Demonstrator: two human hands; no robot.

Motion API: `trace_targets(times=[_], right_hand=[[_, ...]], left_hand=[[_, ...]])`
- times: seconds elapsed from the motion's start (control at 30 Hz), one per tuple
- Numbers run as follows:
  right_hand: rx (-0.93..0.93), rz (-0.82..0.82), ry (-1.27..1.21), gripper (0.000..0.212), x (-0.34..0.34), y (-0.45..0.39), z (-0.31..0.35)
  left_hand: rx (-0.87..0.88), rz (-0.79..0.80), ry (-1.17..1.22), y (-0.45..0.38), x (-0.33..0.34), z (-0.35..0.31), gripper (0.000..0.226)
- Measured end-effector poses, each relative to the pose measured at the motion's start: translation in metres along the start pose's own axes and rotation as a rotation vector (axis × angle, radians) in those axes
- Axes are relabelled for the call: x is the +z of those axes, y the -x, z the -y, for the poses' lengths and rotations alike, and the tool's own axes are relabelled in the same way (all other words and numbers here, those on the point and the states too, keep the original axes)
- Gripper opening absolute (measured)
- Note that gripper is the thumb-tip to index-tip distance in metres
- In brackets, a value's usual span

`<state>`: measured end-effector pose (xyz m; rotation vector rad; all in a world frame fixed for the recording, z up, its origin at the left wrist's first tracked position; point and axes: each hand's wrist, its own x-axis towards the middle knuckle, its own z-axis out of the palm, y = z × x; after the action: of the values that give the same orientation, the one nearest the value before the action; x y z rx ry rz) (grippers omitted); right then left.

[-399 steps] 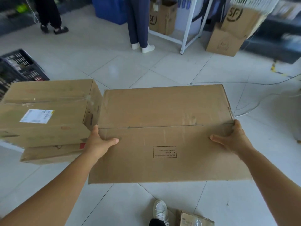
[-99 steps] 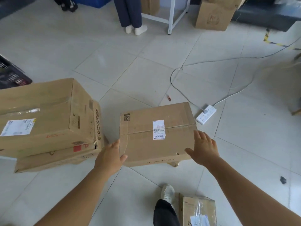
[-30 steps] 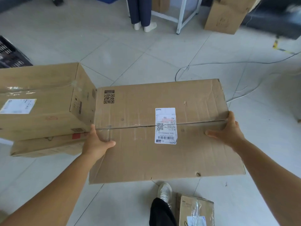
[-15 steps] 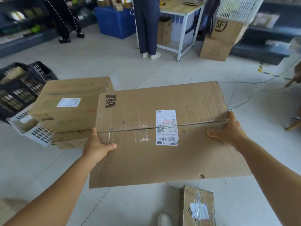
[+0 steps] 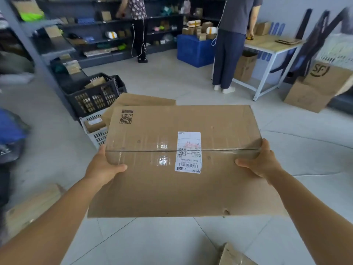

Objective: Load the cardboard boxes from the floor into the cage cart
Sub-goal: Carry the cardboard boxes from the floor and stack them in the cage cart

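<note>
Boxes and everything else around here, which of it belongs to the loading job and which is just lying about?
Part of the job:
- big cardboard box, held by left hand and right hand
- second box behind it
- small box on the floor

Just lying about:
- black crate
- white basket
- blue bin
- table

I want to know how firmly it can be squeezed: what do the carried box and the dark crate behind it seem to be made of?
The box looks like plain brown corrugated cardboard, matte, creased and dented, its centre seam sealed with glossy clear tape that glints. The left hand and right hand grip its ends. The dark crate appears to be moulded plastic, judging by its slotted lattice walls.
</note>
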<state>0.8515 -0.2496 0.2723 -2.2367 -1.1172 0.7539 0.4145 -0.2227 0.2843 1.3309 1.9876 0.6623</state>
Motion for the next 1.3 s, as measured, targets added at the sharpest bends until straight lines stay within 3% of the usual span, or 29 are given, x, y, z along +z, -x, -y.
trace_targets(times=[0.23, 0.4, 0.63, 0.9, 1.17, 1.3], right_hand=[[-0.191, 0.126, 0.004, 0.1, 0.029, 0.019, 0.068], [-0.323, 0.232, -0.027, 0.098, 0.057, 0.049, 0.125], [-0.524, 0.393, -0.07, 0.104, 0.102, 0.115, 0.214], [-0.707, 0.515, -0.104, 0.112, 0.152, 0.236, 0.297], [-0.884, 0.644, -0.091, 0.116, 0.201, 0.39, 0.339], [-0.947, 0.746, -0.1, 0.1, 0.233, 0.468, 0.347]], left_hand=[[-0.069, -0.224, 0.043, 0.059, -0.075, 0.029, 0.101], [-0.116, -0.374, 0.04, 0.104, -0.135, 0.053, 0.077], [-0.206, -0.571, 0.103, 0.176, -0.227, 0.102, 0.095], [-0.302, -0.815, 0.085, 0.282, -0.321, 0.164, 0.086], [-0.363, -1.003, 0.131, 0.412, -0.385, 0.234, 0.08], [-0.41, -1.086, 0.144, 0.476, -0.408, 0.274, 0.076]])
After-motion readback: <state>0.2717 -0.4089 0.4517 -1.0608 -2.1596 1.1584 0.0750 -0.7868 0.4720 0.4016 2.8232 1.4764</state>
